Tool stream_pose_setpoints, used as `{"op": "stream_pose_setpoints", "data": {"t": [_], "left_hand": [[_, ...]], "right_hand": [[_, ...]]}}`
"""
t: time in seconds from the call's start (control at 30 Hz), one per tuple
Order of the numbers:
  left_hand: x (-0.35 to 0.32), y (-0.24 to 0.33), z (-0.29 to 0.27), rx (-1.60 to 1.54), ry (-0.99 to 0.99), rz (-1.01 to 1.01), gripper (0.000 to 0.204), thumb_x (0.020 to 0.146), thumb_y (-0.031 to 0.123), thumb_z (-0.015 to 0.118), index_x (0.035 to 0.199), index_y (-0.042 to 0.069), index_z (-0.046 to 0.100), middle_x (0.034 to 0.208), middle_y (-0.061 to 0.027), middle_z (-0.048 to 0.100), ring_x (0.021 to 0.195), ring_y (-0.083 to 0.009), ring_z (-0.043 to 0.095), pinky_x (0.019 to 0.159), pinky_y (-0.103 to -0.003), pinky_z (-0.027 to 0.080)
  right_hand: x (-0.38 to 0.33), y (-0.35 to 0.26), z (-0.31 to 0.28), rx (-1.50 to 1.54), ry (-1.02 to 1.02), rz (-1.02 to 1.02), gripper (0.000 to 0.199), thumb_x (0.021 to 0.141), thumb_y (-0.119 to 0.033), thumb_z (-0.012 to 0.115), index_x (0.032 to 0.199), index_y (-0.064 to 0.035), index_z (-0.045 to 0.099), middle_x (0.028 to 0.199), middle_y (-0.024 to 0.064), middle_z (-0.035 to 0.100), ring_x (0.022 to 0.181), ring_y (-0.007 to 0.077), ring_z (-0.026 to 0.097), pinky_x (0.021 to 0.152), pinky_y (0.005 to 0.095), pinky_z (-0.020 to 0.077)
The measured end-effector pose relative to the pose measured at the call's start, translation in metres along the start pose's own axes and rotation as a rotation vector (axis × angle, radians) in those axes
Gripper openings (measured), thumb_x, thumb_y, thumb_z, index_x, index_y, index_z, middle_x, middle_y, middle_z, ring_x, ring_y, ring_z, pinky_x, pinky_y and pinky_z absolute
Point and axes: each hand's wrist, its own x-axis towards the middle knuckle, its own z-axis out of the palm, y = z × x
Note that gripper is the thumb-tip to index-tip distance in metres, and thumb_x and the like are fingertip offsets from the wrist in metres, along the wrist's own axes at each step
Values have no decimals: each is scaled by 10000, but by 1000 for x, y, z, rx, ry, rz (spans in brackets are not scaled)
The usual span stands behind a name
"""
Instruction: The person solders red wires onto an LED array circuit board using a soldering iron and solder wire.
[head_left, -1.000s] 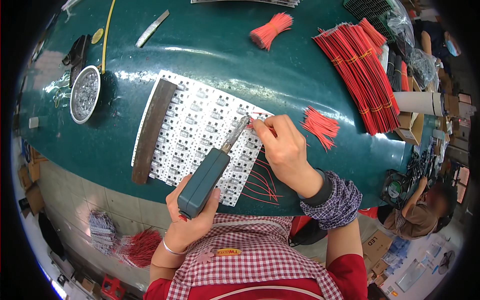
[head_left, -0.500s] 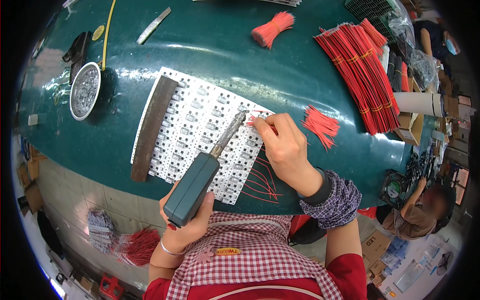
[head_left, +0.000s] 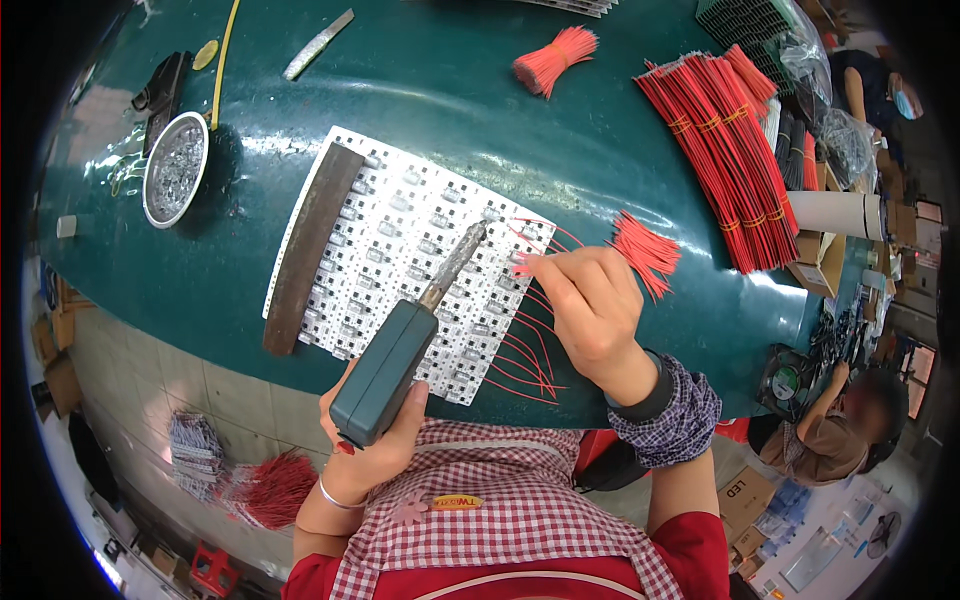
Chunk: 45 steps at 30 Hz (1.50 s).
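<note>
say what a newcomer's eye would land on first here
Probably the dark green soldering tool in the left hand, reaching over the white circuit-board panel. Next come the red wire bundles on the right of the green table and the white bowl on its left.

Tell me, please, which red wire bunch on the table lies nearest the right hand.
The small fanned bunch just right of the right hand; other bunches lie farther away.

You are working in an electronics workshop: a soldering tool [head_left: 384, 370] is pointing over circuit boards [head_left: 405, 235] from eight o'clock, and wire bundles [head_left: 715, 165] are lying at two, cardboard boxes [head_left: 746, 500] at four.
</note>
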Motion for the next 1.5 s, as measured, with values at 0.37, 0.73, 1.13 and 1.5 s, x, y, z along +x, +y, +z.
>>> {"op": "stream_pose_setpoints", "data": {"t": [0.37, 0.73, 1.13, 1.5], "left_hand": [[-9, 4, -2, -79, -93, -195, 231, 845, -40, 766, 1069, -73, 715, 904, -104, 704, 717, -137, 657, 630, -271, 527], [-4, 5, -1, -75, -107, -161, 202, 838, -46, 760, 1032, -65, 708, 892, -97, 692, 718, -130, 649, 645, -269, 518], [-22, -10, -2, -81, -55, -172, 211, 812, -35, 777, 1014, -55, 720, 838, -93, 688, 661, -145, 638, 590, -274, 509], [-15, -7, -3, 2, -12, -10, 189, 805, -41, 783, 988, -41, 737, 802, -84, 682, 614, -152, 620, 548, -274, 492]], "right_hand": [[-2, 13, 18, 215, -101, 56, 315, 732, 39, 712, 1040, -28, 707, 874, 69, 617, 772, 241, 588, 600, 352, 486], [-1, 11, 17, 195, -128, 74, 343, 725, 51, 695, 1059, -26, 699, 882, 77, 592, 787, 247, 583, 610, 362, 492], [2, 8, 15, 173, -154, 75, 347, 718, 51, 686, 1056, -25, 691, 905, 76, 587, 818, 249, 590, 631, 361, 506], [1, 6, 14, 152, -137, 77, 323, 727, 39, 687, 1045, -17, 693, 903, 76, 590, 823, 246, 596, 630, 358, 502]]}}
